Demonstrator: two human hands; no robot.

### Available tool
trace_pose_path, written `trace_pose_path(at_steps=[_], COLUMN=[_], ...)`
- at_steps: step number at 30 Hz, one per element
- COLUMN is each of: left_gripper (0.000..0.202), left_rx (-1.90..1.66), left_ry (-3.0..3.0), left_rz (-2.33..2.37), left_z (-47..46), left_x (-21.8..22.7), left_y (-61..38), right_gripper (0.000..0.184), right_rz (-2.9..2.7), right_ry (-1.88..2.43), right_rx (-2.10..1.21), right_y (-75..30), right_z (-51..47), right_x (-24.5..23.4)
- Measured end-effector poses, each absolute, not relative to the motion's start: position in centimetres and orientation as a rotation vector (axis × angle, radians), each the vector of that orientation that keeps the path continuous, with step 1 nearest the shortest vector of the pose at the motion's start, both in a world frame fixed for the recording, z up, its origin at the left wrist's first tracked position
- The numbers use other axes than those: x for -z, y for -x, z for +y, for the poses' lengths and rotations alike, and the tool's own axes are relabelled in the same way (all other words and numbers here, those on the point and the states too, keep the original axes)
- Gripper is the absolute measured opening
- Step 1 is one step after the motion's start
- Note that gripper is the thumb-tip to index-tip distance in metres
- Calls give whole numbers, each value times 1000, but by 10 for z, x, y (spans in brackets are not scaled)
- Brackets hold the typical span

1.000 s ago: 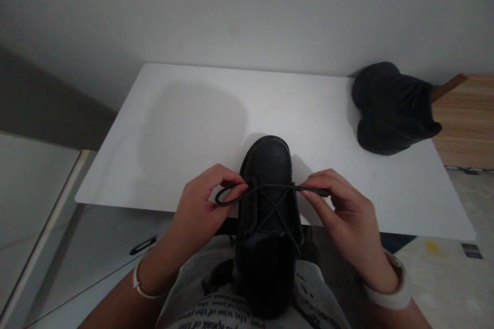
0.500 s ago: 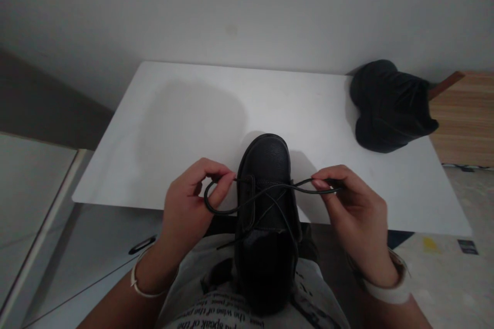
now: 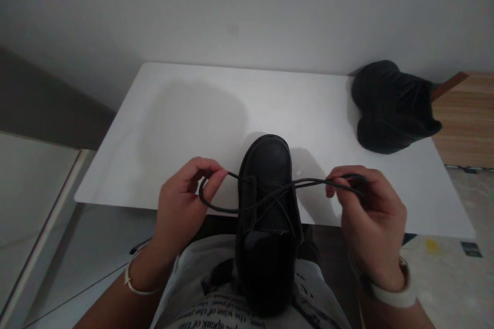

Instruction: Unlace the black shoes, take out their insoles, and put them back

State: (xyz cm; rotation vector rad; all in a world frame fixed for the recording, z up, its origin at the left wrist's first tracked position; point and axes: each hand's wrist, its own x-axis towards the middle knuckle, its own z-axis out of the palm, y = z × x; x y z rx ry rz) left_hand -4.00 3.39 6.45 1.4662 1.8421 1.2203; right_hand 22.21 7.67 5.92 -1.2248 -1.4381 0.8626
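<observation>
Right, the black shoe straddles the bench's near edge. Left of it, my left hand pinches a loop of lace; right of it, my right hand grips lace strands. An uneven tug could, I reckon, pull that loop out or tip the shoe.

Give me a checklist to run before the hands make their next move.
1. Left hand on the lace: ok, pinched between thumb and finger.
2. Right hand on the lace: ok, held in the fingers.
3. Near shoe upright: ok, opening up.
4. Near shoe wholly over the white table: not ok, heel extends past the near edge.
5. Lace tension: cannot tell.
6. Dark footwear clear of both hands: ok, at far right.
</observation>
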Motion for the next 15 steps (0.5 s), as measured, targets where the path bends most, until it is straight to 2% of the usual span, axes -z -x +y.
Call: trace_pose_path(at_steps=[6,9,15], left_gripper=[12,11,15], left_rx=[-1575,-1673,-1791], left_ry=[-1155,-1011,-990], left_rz=[1676,1471,1259], left_z=[32,31,31], left_x=[-75,-82,-99], left_y=[50,51,57], right_gripper=[6,5,15], right_rz=[-1052,-1002,-922], right_ry=[1124,1080,975], right_rx=[-1024,-1007,-933], right_y=[-227,-230,-235], right_z=[84,88,91], right_x=[-72,-80,-95])
